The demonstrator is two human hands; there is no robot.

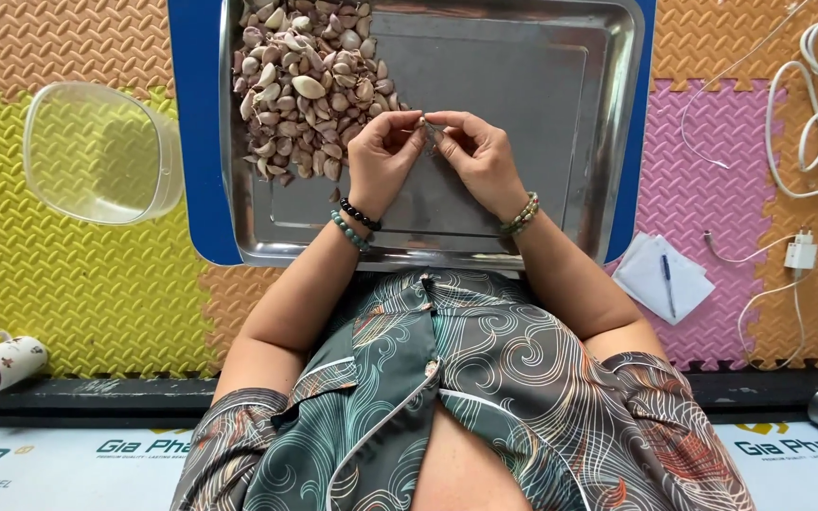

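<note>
Left hand [382,156]: fingers curled, tips pinched on one small garlic clove [422,123]. Two bead bracelets [356,223] at wrist.
Right hand [480,156]: fingers curled, tips meeting the left at the same clove; one bead bracelet [521,215] at wrist.
Clove: held between both sets of fingertips, raised above the bare middle of a steel tray [560,95].
Heap of unpeeled garlic cloves [303,85]: in tray's far-left corner, just beside the left hand.
Tray: resting on a blue board [196,123].
Surface: interlocking foam floor mats [97,284], orange, yellow and pink, textured.
Left of tray: clear plastic container [97,151], tipped; further near-left, white mug [0,361] on its side.
Right of tray: paper sheets with pen [663,276]; white cables and charger plug [802,251], well apart from the hands.
</note>
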